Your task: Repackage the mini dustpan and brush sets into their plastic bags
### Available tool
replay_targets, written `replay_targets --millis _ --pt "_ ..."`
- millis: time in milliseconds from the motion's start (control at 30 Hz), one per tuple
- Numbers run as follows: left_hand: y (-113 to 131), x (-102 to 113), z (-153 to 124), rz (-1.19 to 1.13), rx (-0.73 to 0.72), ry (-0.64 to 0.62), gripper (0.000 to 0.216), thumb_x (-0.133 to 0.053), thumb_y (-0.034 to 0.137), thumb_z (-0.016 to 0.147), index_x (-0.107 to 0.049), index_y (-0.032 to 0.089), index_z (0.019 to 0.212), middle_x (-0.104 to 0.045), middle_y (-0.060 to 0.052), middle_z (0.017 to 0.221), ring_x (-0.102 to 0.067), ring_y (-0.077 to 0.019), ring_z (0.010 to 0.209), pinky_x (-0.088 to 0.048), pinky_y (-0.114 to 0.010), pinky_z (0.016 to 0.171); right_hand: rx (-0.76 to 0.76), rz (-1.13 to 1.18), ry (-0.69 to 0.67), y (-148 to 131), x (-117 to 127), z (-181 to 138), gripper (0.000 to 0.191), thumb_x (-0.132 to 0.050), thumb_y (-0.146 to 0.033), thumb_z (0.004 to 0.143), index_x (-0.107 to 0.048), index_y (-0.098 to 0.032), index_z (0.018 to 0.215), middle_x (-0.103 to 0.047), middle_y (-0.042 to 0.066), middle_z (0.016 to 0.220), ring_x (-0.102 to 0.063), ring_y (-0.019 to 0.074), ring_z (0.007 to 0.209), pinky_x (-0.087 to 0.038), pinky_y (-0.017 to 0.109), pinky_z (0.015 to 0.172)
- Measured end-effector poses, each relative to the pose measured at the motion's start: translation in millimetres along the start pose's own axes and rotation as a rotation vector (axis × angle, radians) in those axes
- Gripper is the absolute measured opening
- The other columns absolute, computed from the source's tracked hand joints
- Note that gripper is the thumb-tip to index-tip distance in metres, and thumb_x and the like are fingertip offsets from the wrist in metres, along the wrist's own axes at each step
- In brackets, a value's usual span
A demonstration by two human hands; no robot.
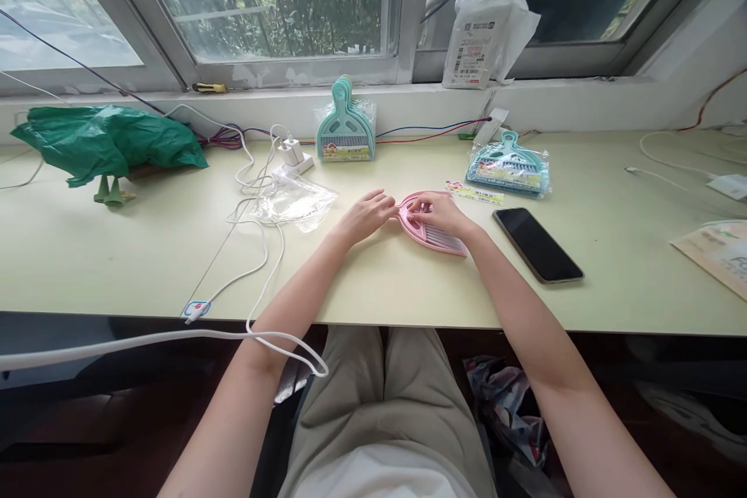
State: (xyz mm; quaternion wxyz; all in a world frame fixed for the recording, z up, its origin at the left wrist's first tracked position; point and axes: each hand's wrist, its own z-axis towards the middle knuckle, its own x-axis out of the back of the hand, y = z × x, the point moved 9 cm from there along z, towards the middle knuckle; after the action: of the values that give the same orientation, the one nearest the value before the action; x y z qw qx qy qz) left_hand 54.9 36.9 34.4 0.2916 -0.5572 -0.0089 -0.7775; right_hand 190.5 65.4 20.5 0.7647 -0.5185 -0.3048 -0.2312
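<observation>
A small pink dustpan-and-brush set (433, 236) lies flat on the pale table (373, 288) in front of me. My left hand (366, 215) pinches its handle end from the left, fingers closed on it. My right hand (442, 212) rests over the top of the pink set, fingers curled onto it. A printed paper label strip (474, 193) lies just beyond my right hand.
A black phone (537, 244) lies right of the pink set. Teal dustpan sets in plastic stand at the sill (345, 123) and lie at right (509, 166). An empty clear bag (292, 202), white charger cables (257, 249), a green bag (110, 142) and a white parcel (484, 35) surround.
</observation>
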Motion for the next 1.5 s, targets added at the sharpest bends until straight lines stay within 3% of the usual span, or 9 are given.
replay_targets --millis 133,300,900,1100,1500 --pt "5.3 -6.5 -0.6 0.046 0.015 -0.075 0.029 -0.041 0.01 0.095 -0.061 0.017 0.116 -0.065 -0.009 0.109 -0.063 -0.0164 0.098 -0.048 -0.026 0.076 0.012 0.008 0.012 -0.1 0.2 0.0 0.016 -0.071 -0.035 0.073 -0.073 -0.02 0.077 -0.072 0.005 0.092 -0.061 0.0177 0.079 -0.047 0.031 0.074" --pt "9.8 -10.4 0.5 0.106 0.008 -0.121 0.034 -0.038 0.004 0.095 -0.06 0.014 0.119 -0.066 -0.01 0.113 -0.065 -0.0157 0.101 -0.049 -0.025 0.083 0.024 0.013 0.027 1.4 0.1 0.5 0.016 -0.072 -0.035 0.073 -0.073 -0.019 0.076 -0.073 0.005 0.091 -0.061 0.018 0.078 -0.046 0.031 0.074" --pt "13.0 -12.8 3.6 0.091 0.02 -0.224 0.041 -0.036 -0.002 0.091 -0.057 0.011 0.123 -0.065 -0.014 0.116 -0.066 -0.0175 0.101 -0.049 -0.025 0.074 0.006 -0.149 -0.032 3.4 -1.1 3.8 0.014 -0.07 -0.035 0.076 -0.075 -0.023 0.081 -0.075 0.002 0.098 -0.063 0.017 0.078 -0.047 0.03 0.075" --pt "12.0 -13.2 4.6 0.032 0.051 -0.238 0.035 -0.041 0.001 0.091 -0.06 0.013 0.119 -0.067 -0.011 0.116 -0.067 -0.0163 0.1 -0.049 -0.024 0.079 -0.012 -0.171 -0.053 3.3 -0.6 2.9 0.014 -0.07 -0.036 0.077 -0.075 -0.023 0.082 -0.075 0.001 0.096 -0.064 0.0178 0.081 -0.047 0.029 0.075" --pt "14.4 -14.0 7.9 -0.011 0.039 -0.242 0.03 -0.04 0.004 0.093 -0.063 0.011 0.11 -0.07 -0.012 0.104 -0.069 -0.0188 0.097 -0.048 -0.026 0.072 -0.034 -0.243 -0.073 -3.3 1.4 1.2 0.011 -0.069 -0.034 0.078 -0.074 -0.025 0.082 -0.075 -0.001 0.098 -0.066 0.0191 0.086 -0.045 0.03 0.075"
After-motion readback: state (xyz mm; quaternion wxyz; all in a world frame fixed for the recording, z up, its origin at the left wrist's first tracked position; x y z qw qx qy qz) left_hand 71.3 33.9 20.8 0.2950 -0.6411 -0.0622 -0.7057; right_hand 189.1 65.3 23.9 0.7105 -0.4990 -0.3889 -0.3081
